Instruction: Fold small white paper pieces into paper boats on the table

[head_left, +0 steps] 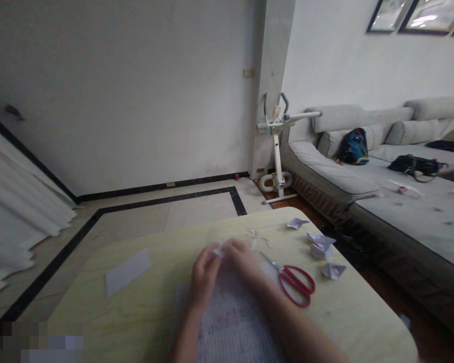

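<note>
My left hand (204, 272) and my right hand (242, 258) meet over the middle of a pale wooden table (144, 312). Both pinch a small white piece of paper (218, 250) between their fingertips. Under my forearms lies a larger lined sheet (230, 322). Red-handled scissors (293, 282) lie just right of my right hand, blades pointing toward it.
A flat paper strip (126, 271) lies on the table's left. Several small folded paper pieces (320, 245) and scraps sit at the far right corner. Beyond the table are a grey sofa (382, 181) with bags, an exercise bike (276, 146) and a tiled floor.
</note>
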`<state>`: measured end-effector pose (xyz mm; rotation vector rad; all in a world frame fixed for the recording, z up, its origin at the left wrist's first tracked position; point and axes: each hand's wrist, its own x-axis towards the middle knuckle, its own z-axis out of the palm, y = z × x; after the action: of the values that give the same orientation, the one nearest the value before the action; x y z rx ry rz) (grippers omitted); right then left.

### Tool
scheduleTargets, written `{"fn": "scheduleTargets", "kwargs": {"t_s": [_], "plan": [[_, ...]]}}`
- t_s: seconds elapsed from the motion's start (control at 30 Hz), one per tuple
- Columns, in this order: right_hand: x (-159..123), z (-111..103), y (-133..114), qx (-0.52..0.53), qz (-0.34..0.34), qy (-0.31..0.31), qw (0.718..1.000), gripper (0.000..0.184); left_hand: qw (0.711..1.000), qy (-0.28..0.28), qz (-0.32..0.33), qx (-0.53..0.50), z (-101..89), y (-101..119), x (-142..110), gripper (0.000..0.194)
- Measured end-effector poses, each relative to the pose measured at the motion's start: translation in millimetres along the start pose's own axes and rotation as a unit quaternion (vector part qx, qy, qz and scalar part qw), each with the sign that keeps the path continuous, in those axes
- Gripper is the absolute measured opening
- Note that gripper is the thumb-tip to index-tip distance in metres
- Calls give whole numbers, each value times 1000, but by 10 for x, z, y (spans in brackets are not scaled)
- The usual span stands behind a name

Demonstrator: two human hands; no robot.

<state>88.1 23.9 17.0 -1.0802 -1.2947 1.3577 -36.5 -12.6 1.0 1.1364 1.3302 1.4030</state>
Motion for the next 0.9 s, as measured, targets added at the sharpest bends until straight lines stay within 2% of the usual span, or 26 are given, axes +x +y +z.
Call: {"fn": "scheduleTargets", "kwargs": {"t_s": [0.17,0.27,0.43,0.63,0.9], "plan": [[-9,5,-17,52,-18,-17,998,7,998,25,42,32,2,-55,36,29],[-17,-4,-43,73,-34,-40,996,9,997,40,41,45,-4,-40,43,27],[-30,-18,-71,47,-35,-60,996,9,998,47,30,33,-15,15,40,26],[-29,-3,-51,26,-21,-59,998,11,998,58,-1,25,-39,39,25,27],[-2,23,-38,-13,-31,-13,999,9,998,63,21,23,-20,-134,67,38]]}}
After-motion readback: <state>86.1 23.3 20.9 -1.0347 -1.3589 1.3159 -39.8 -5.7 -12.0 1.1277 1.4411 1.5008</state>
